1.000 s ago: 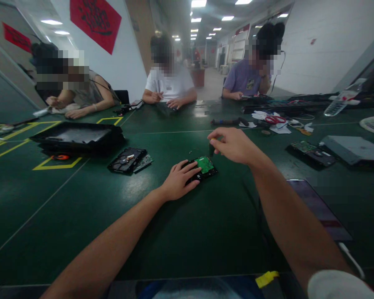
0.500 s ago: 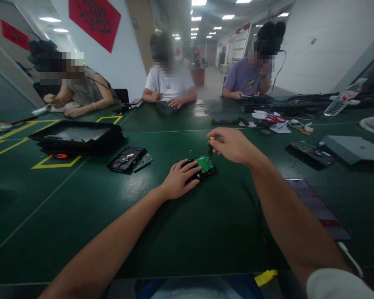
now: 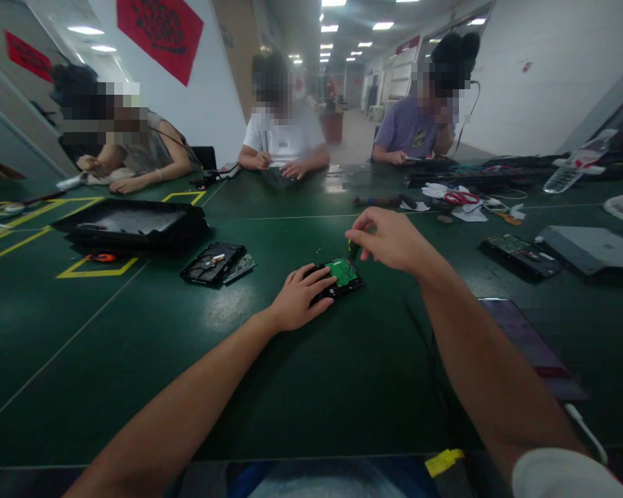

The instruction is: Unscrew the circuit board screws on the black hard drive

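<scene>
A hard drive [image 3: 347,272] with a green circuit board facing up lies on the dark green table in front of me. Across its left part rests my left hand [image 3: 300,297], fingers spread and flat, thumb by the near edge. My right hand [image 3: 389,238] is closed round the yellow and black handle of a small screwdriver [image 3: 354,250]. The screwdriver stands nearly upright over the board's right side; its thin shaft points down at the board, and whether the tip touches is too small to tell. Tiny loose pieces, perhaps screws, lie just beyond the drive.
On the left are another hard drive [image 3: 210,264], a loose circuit board [image 3: 240,270] and stacked black trays [image 3: 129,225]. To the right lie a third drive [image 3: 519,256], a grey metal box [image 3: 597,249] and a phone [image 3: 529,346]. Several people sit across the table.
The screwdriver handle has turned slightly and my right fingers have shifted around it. My left hand and the hard drive stay in place. The whole view has shifted a little.
</scene>
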`<state>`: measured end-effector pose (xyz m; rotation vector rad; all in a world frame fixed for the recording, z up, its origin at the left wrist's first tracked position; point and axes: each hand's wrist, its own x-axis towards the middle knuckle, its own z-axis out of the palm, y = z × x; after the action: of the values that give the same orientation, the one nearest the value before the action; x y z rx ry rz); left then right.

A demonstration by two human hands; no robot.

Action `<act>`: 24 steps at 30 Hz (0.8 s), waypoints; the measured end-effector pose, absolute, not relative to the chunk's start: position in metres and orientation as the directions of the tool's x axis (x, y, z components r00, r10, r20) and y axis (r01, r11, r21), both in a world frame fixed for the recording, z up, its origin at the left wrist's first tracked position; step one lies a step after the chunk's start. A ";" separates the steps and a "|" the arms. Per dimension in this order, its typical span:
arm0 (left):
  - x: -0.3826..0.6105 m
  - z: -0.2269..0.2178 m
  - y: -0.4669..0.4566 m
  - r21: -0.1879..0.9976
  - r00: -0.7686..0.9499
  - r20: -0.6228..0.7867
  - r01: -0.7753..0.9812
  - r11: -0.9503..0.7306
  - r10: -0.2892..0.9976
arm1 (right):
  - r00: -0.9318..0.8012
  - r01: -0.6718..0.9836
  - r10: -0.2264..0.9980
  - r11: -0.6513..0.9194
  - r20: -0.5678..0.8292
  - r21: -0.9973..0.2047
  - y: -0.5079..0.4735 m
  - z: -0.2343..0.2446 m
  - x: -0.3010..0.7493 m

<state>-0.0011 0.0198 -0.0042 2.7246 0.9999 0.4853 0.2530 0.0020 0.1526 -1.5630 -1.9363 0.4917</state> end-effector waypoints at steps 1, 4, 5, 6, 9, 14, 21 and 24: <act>-0.001 -0.005 0.020 0.293 0.718 0.236 0.590 -0.752 0.655 | -0.138 0.724 0.973 0.227 0.185 -0.651 0.003 0.152 0.252; -0.001 -0.006 0.020 0.292 0.718 0.241 0.588 -0.754 0.653 | -0.164 0.671 0.974 0.225 0.155 -0.706 0.006 0.149 0.251; -0.002 -0.006 0.021 0.293 0.718 0.243 0.587 -0.754 0.653 | -0.174 0.671 0.970 0.242 0.168 -0.701 0.006 0.148 0.252; -0.002 -0.006 0.021 0.294 0.716 0.244 0.587 -0.754 0.653 | -0.185 0.681 0.966 0.260 0.183 -0.684 0.007 0.148 0.252; -0.002 -0.007 0.021 0.299 0.712 0.249 0.588 -0.751 0.656 | -0.173 0.751 0.960 0.273 0.220 -0.602 0.006 0.150 0.253; -0.002 -0.005 0.019 0.300 0.716 0.236 0.590 -0.750 0.657 | -0.086 0.825 0.963 0.213 0.257 -0.524 0.002 0.157 0.253; -0.001 -0.002 0.019 0.297 0.716 0.228 0.595 -0.747 0.660 | -0.198 0.706 0.957 0.289 0.211 -0.646 0.004 0.152 0.255; -0.001 -0.004 0.020 0.299 0.716 0.234 0.590 -0.750 0.657 | -0.238 0.702 0.946 0.323 0.219 -0.635 0.006 0.149 0.255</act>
<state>-0.0013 0.0200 -0.0037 2.7191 1.0006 0.4864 0.2550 0.0062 0.1488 -1.4464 -2.0199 0.5548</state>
